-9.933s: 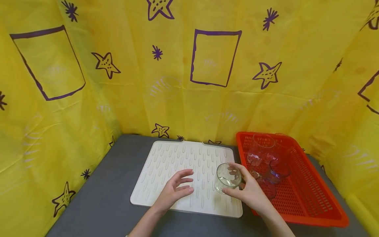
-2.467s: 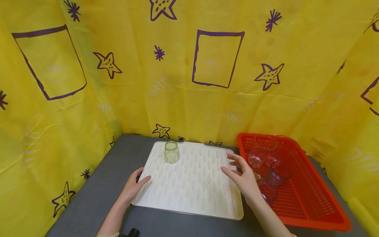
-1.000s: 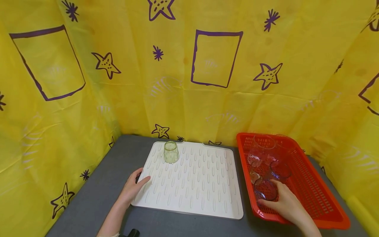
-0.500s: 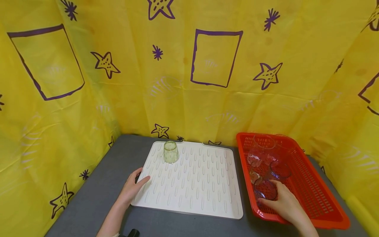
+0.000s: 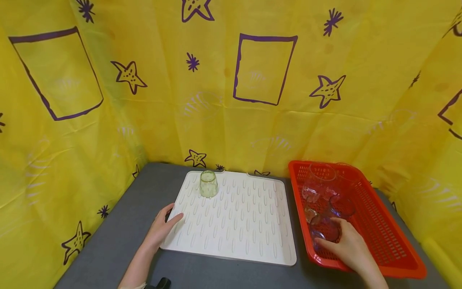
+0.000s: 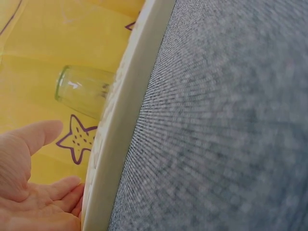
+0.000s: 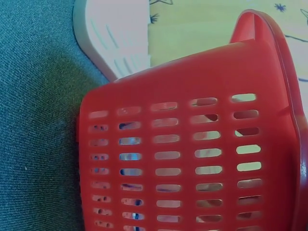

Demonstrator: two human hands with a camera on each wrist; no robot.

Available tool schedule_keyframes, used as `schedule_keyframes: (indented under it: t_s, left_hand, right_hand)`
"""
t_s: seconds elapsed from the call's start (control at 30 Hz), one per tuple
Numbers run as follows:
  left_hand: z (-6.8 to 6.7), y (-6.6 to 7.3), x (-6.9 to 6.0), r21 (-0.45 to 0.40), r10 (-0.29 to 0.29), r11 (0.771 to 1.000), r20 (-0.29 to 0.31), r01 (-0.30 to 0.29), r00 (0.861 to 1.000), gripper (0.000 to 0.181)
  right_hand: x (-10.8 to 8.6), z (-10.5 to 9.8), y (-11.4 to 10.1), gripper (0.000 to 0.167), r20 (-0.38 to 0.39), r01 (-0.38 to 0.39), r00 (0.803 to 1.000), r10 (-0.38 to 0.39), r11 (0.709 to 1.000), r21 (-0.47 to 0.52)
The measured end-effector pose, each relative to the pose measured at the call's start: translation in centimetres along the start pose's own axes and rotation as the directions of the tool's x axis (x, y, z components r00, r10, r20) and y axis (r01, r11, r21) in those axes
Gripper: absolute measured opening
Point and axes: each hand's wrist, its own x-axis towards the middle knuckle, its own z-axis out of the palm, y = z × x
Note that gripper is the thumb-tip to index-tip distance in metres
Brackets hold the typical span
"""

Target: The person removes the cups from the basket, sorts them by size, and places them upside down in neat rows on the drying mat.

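Observation:
My right hand (image 5: 351, 243) is inside the near-left part of the red basket, its thumb and fingers around a purplish drinking glass (image 5: 325, 229). In the right wrist view the basket's wall hides that hand. My left hand (image 5: 162, 228) lies beside the left edge of a white ridged drying mat (image 5: 234, 224), thumb and fingers apart with nothing between them. The left wrist view shows its fingertips close to the mat's side; whether they touch cannot be told. A pale green glass (image 5: 208, 185) stands at the mat's back left, apparently upside down.
The red slotted basket (image 5: 390, 241) stands right of the mat and holds several more clear and tinted glasses, including a bluish glass (image 5: 342, 206). A grey cloth surface (image 5: 122, 233) lies beneath. Yellow patterned curtains (image 5: 202, 132) close off the back and sides.
The pale green glass, earlier in my right hand, now stands on the mat. My left hand moved to the mat's left edge. My right hand took hold of the purplish glass, which has just tilted slightly.

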Motion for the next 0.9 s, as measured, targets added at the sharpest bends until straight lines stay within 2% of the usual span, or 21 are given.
schedule_keyframes:
  t_s: [0.3,0.5,0.57,0.67,0.8,0.9]
  left_hand:
    - [0.3,-0.3,0.1,0.001,-0.013,1.000,-0.008,0.013,1.000,0.079]
    - [0.3,-0.4,0.1,0.004,-0.013,1.000,-0.006,0.013,1.000,0.081]
    - [0.3,-0.4,0.1,0.003,-0.012,1.000,-0.006,0.012,1.000,0.081]
    - [0.2,-0.4,0.1,0.001,-0.008,1.000,-0.008,0.008,1.000,0.080]
    - [0.1,-0.3,0.1,0.004,-0.010,1.000,-0.008,0.010,1.000,0.080]
    - [0.2,-0.1,0.1,0.003,-0.008,1.000,-0.014,0.008,1.000,0.079]
  right_hand:
    - [-0.7,-0.1,0.1,0.093,-0.117,-0.024,0.993,0.034,0.996,0.088]
    - [-1.2,-0.4,-0.4,0.089,-0.202,-0.082,0.972,0.122,0.977,0.197]
    - [-1.3,-0.5,-0.7,0.089,-0.203,-0.120,0.963,0.178,0.956,0.269]
    - [-1.3,-0.7,-1.5,0.089,-0.205,-0.163,0.944,0.258,0.906,0.390]
    - [-1.3,-0.9,-2.7,0.083,-0.237,-0.159,0.917,0.321,0.838,0.523]
    - [-1.1,-1.1,-3.8,0.080,-0.256,-0.131,0.909,0.329,0.809,0.573]
